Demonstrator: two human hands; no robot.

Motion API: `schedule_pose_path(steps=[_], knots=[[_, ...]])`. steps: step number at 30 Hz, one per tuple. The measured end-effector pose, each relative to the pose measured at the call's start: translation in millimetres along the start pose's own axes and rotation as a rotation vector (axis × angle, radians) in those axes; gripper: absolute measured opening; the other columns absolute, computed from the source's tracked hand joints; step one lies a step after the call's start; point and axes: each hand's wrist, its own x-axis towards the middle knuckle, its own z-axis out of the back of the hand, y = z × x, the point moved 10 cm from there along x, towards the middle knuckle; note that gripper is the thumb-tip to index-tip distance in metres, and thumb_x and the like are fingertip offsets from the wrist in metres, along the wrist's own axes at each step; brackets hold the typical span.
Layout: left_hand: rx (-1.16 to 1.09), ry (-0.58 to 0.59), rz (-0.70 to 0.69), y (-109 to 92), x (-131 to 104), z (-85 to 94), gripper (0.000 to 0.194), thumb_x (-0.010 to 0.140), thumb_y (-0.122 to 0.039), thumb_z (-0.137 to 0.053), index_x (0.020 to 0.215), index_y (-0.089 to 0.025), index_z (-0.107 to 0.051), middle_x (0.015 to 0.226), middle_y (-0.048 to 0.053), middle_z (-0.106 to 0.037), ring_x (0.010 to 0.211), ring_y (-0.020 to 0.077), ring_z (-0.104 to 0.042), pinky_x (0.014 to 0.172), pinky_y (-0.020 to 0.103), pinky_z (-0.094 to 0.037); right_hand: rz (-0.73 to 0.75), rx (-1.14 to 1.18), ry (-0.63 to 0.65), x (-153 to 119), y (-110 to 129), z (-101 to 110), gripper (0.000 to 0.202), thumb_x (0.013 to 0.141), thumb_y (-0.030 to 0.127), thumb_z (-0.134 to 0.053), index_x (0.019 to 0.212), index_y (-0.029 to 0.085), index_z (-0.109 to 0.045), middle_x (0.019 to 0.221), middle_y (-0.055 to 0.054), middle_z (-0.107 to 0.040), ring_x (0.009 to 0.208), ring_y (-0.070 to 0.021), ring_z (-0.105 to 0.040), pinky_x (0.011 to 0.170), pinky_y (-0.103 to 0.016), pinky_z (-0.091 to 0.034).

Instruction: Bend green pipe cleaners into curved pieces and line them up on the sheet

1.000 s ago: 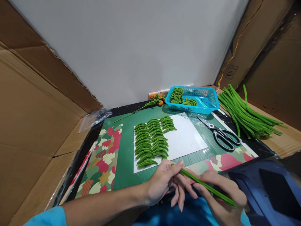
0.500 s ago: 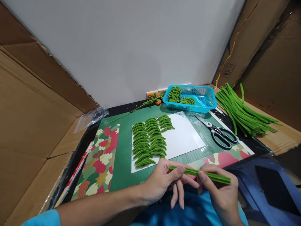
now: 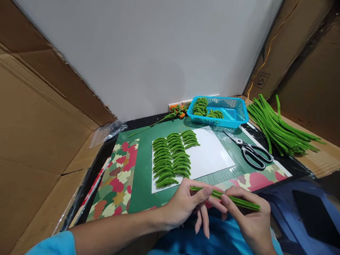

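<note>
A folded green pipe cleaner [image 3: 243, 203] runs between my two hands at the table's front edge, its strands side by side. My left hand [image 3: 190, 202] pinches its left end between thumb and forefinger, the lower fingers hanging loose. Further right, the thumb and fingers of my right hand [image 3: 248, 217] close around it, and its end rests over the palm. Beyond my hands, curved green pipe-cleaner leaves [image 3: 163, 161] lie in three columns on a white sheet [image 3: 212, 152].
A blue basket [image 3: 231, 122] at the back holds more leaves. Black-handled scissors [image 3: 249, 150] lie right of the sheet, near a bundle of long green pipe cleaners [image 3: 284, 131]. Orange flowers on a stem [image 3: 175, 111] lie left of the basket. Cardboard walls [image 3: 39, 124] flank the table.
The view has shifted slightly, so the table's contents sit a little further right. Both hands keep their hold on the pipe cleaner, with only a slight shift of the right fingers.
</note>
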Motion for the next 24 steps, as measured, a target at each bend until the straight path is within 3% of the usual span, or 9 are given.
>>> schedule_pose_path(steps=[6,10,17,24], knots=[[-0.029,-0.045,-0.007,1,1,2.7,0.043,0.102,-0.051,-0.075,0.109,-0.008,-0.076,0.099,0.021,-0.086,0.045,0.0159,-0.075,0.035,0.014,-0.051,0.096,-0.124,0.035,3,15,0,0.02,0.097,0.018,-0.077,0.078,0.021,-0.076,0.056,0.003,-0.068,0.045,-0.0129,-0.064,0.049,-0.021,-0.052],[-0.009,-0.048,-0.003,0,1,1.7,0.047,0.104,-0.053,-0.071,0.097,-0.007,-0.073,0.094,0.021,-0.085,0.043,0.0144,-0.073,0.034,0.013,-0.049,0.175,-0.155,0.054,2,23,-1,0.019,0.097,0.016,-0.076,0.079,0.021,-0.074,0.058,0.003,-0.068,0.045,-0.0125,-0.062,0.047,-0.021,-0.049],[-0.047,-0.039,-0.032,-2,3,2.7,0.041,0.104,-0.051,-0.071,0.099,-0.011,-0.067,0.08,0.014,-0.083,0.04,0.015,-0.071,0.032,0.014,-0.046,0.313,-0.182,0.149,2,47,-12,0.016,0.094,0.006,-0.071,0.087,0.02,-0.073,0.064,0.001,-0.07,0.048,-0.0129,-0.064,0.048,-0.022,-0.051],[-0.039,-0.034,-0.026,1,4,1.7,0.039,0.102,-0.051,-0.075,0.1,-0.015,-0.06,0.078,0.01,-0.082,0.038,0.0157,-0.07,0.031,0.016,-0.046,0.357,-0.183,0.165,-1,51,-13,0.017,0.093,0.004,-0.072,0.091,0.021,-0.073,0.067,0.0,-0.073,0.05,-0.0139,-0.068,0.051,-0.022,-0.054]])
